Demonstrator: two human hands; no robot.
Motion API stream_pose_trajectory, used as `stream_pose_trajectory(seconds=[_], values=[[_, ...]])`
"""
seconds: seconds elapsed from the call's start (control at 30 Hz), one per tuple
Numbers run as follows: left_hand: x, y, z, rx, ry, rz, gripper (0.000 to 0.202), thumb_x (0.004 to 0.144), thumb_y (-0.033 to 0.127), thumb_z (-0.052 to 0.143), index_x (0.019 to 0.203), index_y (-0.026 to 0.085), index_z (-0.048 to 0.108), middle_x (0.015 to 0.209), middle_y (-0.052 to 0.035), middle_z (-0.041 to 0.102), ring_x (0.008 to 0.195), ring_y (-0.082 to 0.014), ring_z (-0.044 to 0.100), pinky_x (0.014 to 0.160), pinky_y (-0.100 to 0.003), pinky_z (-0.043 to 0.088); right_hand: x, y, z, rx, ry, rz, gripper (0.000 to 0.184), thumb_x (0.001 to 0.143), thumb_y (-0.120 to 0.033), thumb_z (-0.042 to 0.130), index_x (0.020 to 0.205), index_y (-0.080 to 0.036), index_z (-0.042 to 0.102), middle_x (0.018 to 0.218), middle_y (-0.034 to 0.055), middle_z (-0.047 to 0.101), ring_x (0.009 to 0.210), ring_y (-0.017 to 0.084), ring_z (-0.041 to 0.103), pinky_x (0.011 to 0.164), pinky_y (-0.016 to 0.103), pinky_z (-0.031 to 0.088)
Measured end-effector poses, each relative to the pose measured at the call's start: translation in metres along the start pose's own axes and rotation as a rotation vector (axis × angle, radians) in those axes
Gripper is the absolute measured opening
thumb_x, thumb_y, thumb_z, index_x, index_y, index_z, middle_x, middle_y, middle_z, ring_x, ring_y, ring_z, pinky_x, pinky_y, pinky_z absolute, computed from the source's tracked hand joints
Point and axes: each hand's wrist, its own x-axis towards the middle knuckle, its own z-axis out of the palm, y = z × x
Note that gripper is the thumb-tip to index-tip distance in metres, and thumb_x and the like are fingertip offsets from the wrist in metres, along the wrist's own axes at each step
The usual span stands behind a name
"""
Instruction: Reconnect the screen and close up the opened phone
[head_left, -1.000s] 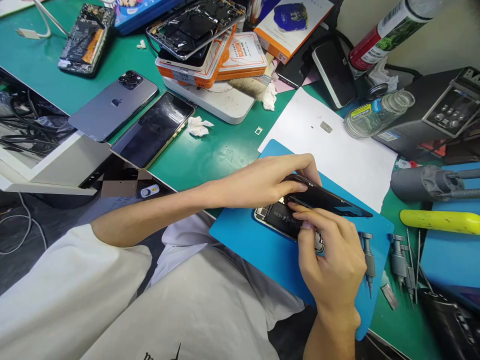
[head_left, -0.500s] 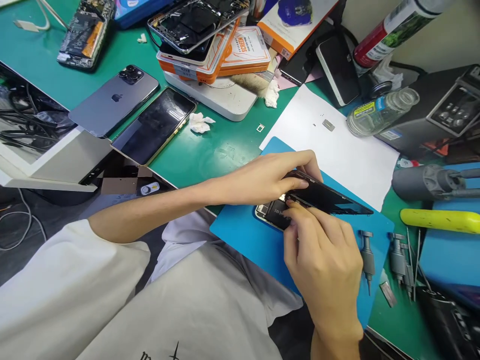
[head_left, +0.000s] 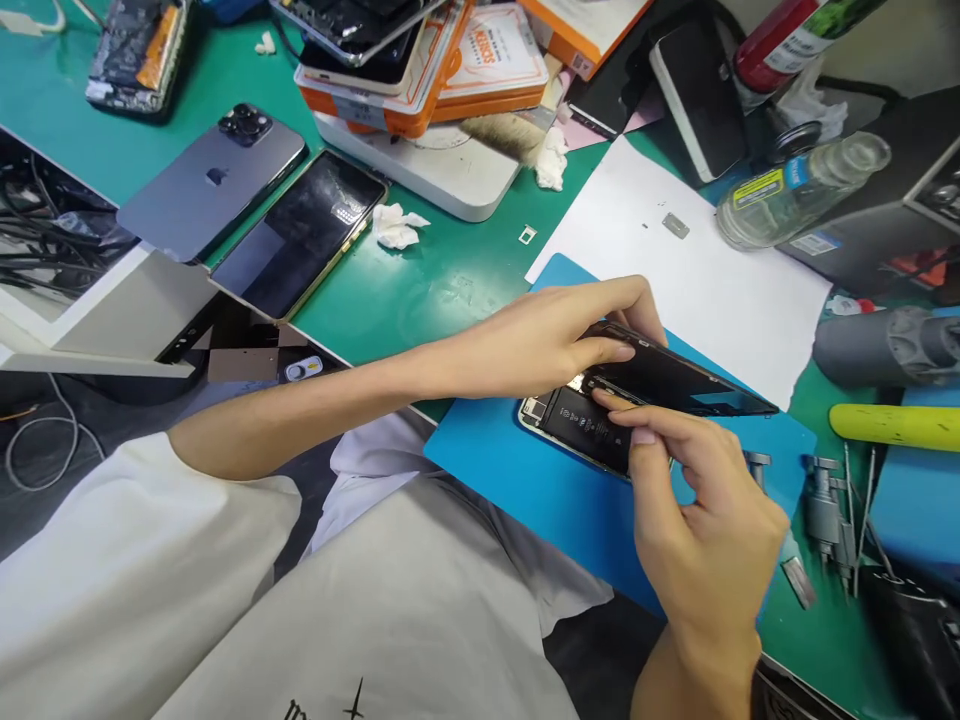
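Observation:
An opened phone (head_left: 581,428) lies on the blue mat (head_left: 487,450), its black battery showing. My left hand (head_left: 562,335) grips the black phone screen (head_left: 671,378) near its left end, thumb on the inner face and fingers behind. The screen is tilted up along the phone's far side. My right hand (head_left: 709,520) reaches over the phone's right part. Its index finger is stretched out, the tip touching inside near the screen's lower edge, while the thumb rests by the near edge. The phone's right end is hidden under this hand.
White paper (head_left: 720,300) with a small metal plate (head_left: 676,225) lies beyond the mat. Grey screwdrivers (head_left: 823,510), a yellow-handled tool (head_left: 892,427) and a glass bottle (head_left: 795,195) stand or lie to the right. Two phones, one being a grey phone (head_left: 214,180), and stacked orange boxes (head_left: 487,60) occupy the left and back.
My right hand has moved right and back, its index finger now straighter, uncovering more of the battery. My left hand still holds the screen tilted. The whole view has shifted slightly.

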Motion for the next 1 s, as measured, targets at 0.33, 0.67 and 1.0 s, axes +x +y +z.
stream_pose_trajectory(seconds=[0.33,0.67,1.0], values=[[0.000,-0.007,-0.003,-0.002,0.012,0.042,0.021,0.097,0.006,0.050,0.099,0.025,0.059,0.113,0.0009,0.075,0.119,-0.0188,0.069,0.108,-0.035,0.055,0.004,0.002,0.000,-0.125,-0.035,-0.118,0.017,0.105,-0.013,0.061,0.113,-0.021,0.073,0.111,0.0043,0.078,0.108,0.020,0.073,0.098,0.036,0.057],[0.001,-0.008,-0.001,0.025,0.025,0.052,0.023,0.097,0.006,0.051,0.099,0.026,0.060,0.113,0.0009,0.076,0.119,-0.0189,0.069,0.108,-0.036,0.055,0.010,-0.008,0.000,-0.364,-0.089,-0.411,0.028,0.095,-0.001,0.066,0.120,-0.012,0.068,0.117,0.0129,0.075,0.108,0.027,0.073,0.094,0.042,0.053],[-0.001,-0.004,-0.002,-0.006,0.023,0.045,0.021,0.099,0.007,0.052,0.101,0.026,0.060,0.112,0.0015,0.075,0.116,-0.0196,0.070,0.103,-0.037,0.055,0.003,-0.004,0.010,-0.278,0.013,-0.254,0.020,0.098,-0.005,0.065,0.113,-0.018,0.070,0.111,0.0072,0.076,0.105,0.024,0.073,0.094,0.040,0.053]])
